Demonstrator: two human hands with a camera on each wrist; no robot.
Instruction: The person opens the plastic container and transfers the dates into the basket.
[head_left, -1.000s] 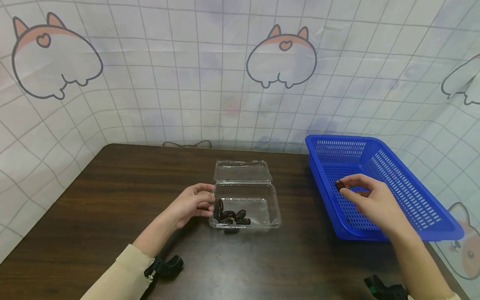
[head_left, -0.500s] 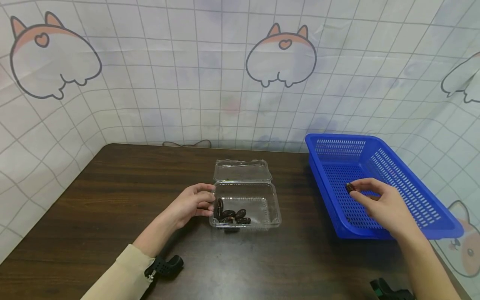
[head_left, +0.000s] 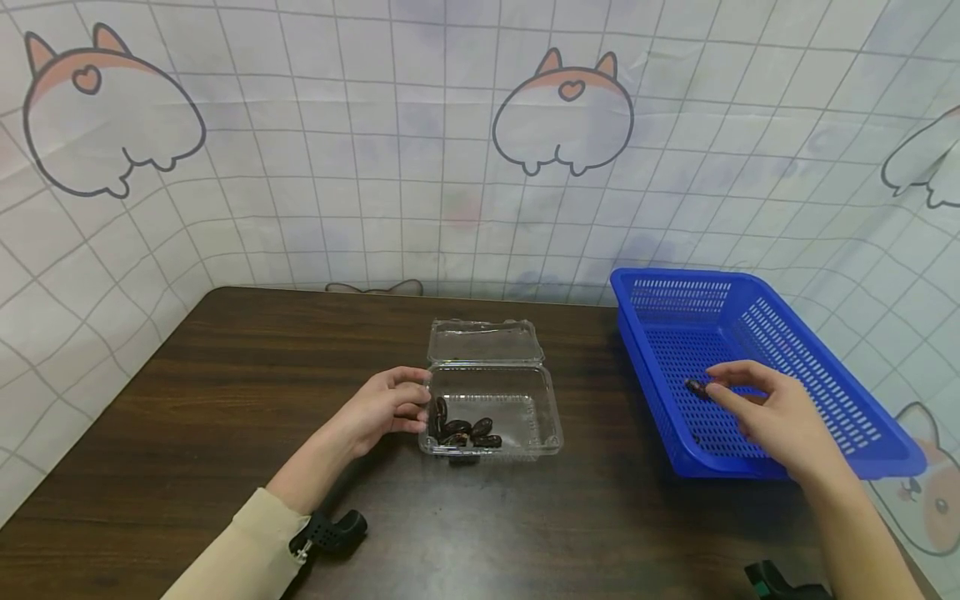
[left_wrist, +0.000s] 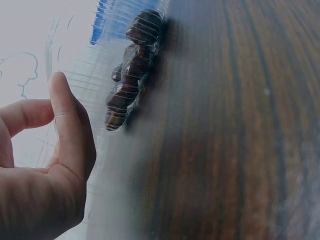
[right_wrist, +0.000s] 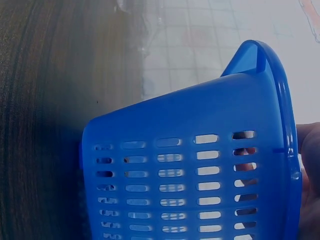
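Observation:
My left hand (head_left: 390, 404) grips the left edge of an open clear plastic clamshell box (head_left: 536, 408), its lid folded back. Several dark, glossy dates (head_left: 455, 429) are clustered in the box's front left corner. Seen from the left wrist, the dates (left_wrist: 135, 65) show through the ribbed plastic beside my hand (left_wrist: 65, 135). Over the blue basket, my right hand (head_left: 780, 412) has thumb and forefinger slightly parted, with a single date (head_left: 696, 388) just at their tips. In the right wrist view, the basket wall hides most of that hand (right_wrist: 311, 165).
The blue slotted basket (head_left: 645, 375) stands at the table's right side; another small dark piece (head_left: 696, 439) lies near its front. Brown wood-grain table (head_left: 247, 400) extends around the box. Behind hangs a gridded cloth (head_left: 360, 200); a thin cord (head_left: 375, 289) lies at the table's back edge.
My right hand has moved slightly right and down inside the basket. The date, earlier pinched between its fingertips, now sits lower and turned lengthwise at the tips. The left hand is unchanged.

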